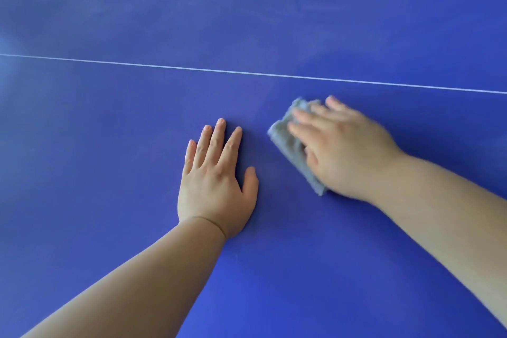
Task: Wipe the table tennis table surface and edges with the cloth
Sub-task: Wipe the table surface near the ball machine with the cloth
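Blue bench (109, 145) top: smooth, hard board, matt to low-sheen finish, with faint pale chalky smears on the far half. White line (247, 73) across it: thin, flat, looks painted. Grey cloth (288, 143): soft fabric, nubby and fuzzy in texture, matt.

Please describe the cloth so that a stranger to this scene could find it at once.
On the blue table, find the thin white line. Just below it, right of the middle, the right hand presses on a cloth. It is the only grey thing; the left hand beside it touches bare table.
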### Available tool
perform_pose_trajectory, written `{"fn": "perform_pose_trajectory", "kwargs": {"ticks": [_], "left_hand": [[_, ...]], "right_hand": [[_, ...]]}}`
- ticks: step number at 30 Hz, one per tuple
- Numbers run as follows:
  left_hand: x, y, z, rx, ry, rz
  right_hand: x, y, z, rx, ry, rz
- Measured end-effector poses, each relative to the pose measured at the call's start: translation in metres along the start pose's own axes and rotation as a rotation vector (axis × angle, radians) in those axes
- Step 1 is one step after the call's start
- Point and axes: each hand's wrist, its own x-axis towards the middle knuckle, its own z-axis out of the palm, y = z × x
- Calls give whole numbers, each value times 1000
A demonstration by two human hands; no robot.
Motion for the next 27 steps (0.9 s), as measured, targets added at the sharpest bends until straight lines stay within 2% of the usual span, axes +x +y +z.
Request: {"fn": "perform_pose_trajectory", "kwargs": {"ticks": [2,4,6,10,13,14,16,20,22,24,27], "left_hand": [[0,0,0,3,-1,3],[0,0,0,3,-2,3],[0,0,1,2,2,0],[1,0,1,11,1,3],[1,0,1,3,-7,4],[0,0,0,-1,-4,2],[1,1,0,-6,5,-3],[0,1,0,-6,13,2],[0,1,1,-5,12,4],[0,0,1,-5,13,3],[1,0,1,-6,12,5]], "right_hand": [[16,11,-13,-189,-129,234],[30,13,-13,-170,-201,379],[39,11,-5,-74,-158,420],[34,-4,15,82,106,256],[10,-20,27,61,105,-40],[3,-17,29,55,87,-89],[2,3,23,65,71,-33],[28,55,7,260,77,272],[34,66,-1,239,119,336],[33,65,-5,114,193,326],[28,45,1,87,289,169]]}}
